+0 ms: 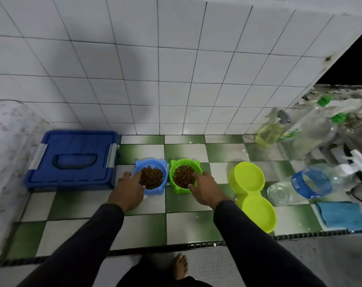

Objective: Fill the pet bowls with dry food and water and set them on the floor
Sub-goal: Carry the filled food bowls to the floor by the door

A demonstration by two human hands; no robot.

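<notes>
A blue cat-shaped bowl (pixel 162 175) and a green cat-shaped bowl (pixel 173 172) stand side by side on the green-and-white checkered floor, both full of brown dry food. My left hand (pixel 129 191) grips the near left rim of the blue bowl. My right hand (pixel 206 189) grips the near right rim of the green bowl, fingers over the edge. To the right lies a lime double bowl (pixel 251 193), with no food in it. A clear water bottle with a blue label (pixel 308 183) lies on its side beside it.
A blue lidded storage box (pixel 72 160) sits at the left against the white tiled wall. Spray bottles and large plastic bottles (pixel 312 127) crowd the right corner. A folded blue cloth (pixel 341 215) lies at the right. My bare foot (pixel 180 266) stands before a floor drain strip.
</notes>
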